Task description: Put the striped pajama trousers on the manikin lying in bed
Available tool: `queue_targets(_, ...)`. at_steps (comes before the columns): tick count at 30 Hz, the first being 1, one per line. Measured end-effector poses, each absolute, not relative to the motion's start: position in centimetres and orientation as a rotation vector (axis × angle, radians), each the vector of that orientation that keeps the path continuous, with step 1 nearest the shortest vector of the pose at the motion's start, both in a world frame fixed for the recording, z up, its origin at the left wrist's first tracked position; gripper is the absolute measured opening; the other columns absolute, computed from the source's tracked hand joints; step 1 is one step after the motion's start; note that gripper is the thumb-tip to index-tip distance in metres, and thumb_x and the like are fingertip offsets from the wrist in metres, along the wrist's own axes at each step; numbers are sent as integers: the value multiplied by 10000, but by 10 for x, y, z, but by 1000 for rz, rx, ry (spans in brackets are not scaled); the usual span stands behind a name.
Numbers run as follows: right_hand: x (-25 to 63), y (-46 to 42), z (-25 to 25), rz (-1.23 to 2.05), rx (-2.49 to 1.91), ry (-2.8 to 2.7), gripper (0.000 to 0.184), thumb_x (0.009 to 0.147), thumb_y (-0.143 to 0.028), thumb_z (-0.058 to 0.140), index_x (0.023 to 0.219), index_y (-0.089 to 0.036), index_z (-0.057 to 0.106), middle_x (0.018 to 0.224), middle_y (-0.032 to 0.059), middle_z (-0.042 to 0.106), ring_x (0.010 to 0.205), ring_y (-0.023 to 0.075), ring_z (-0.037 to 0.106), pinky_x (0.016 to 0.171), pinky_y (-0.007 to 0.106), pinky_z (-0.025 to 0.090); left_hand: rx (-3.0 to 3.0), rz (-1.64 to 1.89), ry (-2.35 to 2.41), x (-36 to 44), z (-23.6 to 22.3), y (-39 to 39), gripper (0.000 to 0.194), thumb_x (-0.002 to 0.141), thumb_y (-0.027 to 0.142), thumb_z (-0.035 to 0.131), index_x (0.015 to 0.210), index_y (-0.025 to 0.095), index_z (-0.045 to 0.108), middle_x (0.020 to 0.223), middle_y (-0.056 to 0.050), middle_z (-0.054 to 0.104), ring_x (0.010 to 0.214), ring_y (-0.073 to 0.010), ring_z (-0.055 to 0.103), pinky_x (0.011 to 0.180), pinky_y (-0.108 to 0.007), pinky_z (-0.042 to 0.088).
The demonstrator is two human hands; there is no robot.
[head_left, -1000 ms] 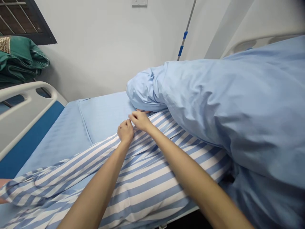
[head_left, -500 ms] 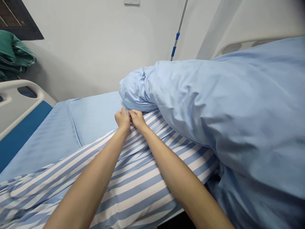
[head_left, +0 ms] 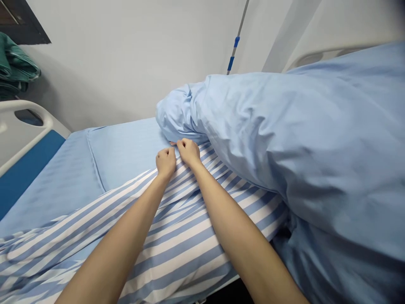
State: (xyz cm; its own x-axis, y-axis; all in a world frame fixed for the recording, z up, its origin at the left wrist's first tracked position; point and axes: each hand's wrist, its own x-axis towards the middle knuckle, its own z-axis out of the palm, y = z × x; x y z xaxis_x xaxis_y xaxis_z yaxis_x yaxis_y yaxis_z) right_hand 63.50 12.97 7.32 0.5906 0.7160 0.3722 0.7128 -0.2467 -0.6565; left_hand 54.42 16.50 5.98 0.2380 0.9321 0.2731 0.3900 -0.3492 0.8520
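At the bedside, the head view showed the left hand [head_left: 165,164] and right hand [head_left: 189,152] close together at the far edge of a blue-and-white striped cloth [head_left: 186,249], which lay draped over a blue sheet [head_left: 126,156]. The fingers of both hands were clenched and curled down onto the cloth; whether they pinched it could not be told. The cloth was judged soft, light and limp, liable to slip and bunch, and best taken by its edge beside the hands. A bundled plain blue duvet [head_left: 278,143] touched the cloth's far side. A white bed rail [head_left: 28,105] stood at left, with folded green linen [head_left: 14,63] beyond it. A metal pole [head_left: 239,29] with blue bands stood before a wall [head_left: 126,55].
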Motion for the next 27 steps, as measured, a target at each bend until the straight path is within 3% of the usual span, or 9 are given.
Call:
queue_targets(6, 642, 136, 70, 101, -1885, -1071, 337, 852, -345, 384, 565, -199, 483, 562, -21, 517, 565, 124, 428, 537, 234, 242, 1762, 1115, 1135, 566, 83, 167, 278, 740, 288, 392, 481, 190, 415, 456, 38, 380, 509, -96, 370, 502, -221, 263)
queue_targets(14, 649, 133, 75, 88, -1703, -903, 323, 853, -326, 378, 554, -203, 391, 542, -23, 461, 559, 123, 409, 557, 230, 278, 1866, 979, 1321, 590, 71, 163, 244, 806, 324, 365, 658, 204, 517, 770, -55, 646, 724, -165, 547, 648, -257, 365)
queue_targets(20, 650, 118, 90, -244, -1765, -1032, 279, 883, -353, 358, 679, -199, 469, 641, 22, 529, 654, 154, 476, 628, 243, 287, 1959, 958, 1194, 584, 67, 159, 252, 815, 326, 355, 665, 203, 516, 753, -45, 652, 717, -159, 559, 647, -252, 368)
queue_targets(27, 674, 125, 63, -89, -1801, -862, 319, 868, -364, 346, 609, -203, 442, 582, 2, 539, 560, 136, 408, 558, 240, 273, 1887, 919, 1046, 581, 68, 161, 239, 773, 319, 379, 626, 196, 522, 602, -4, 600, 643, -133, 544, 630, -237, 382)
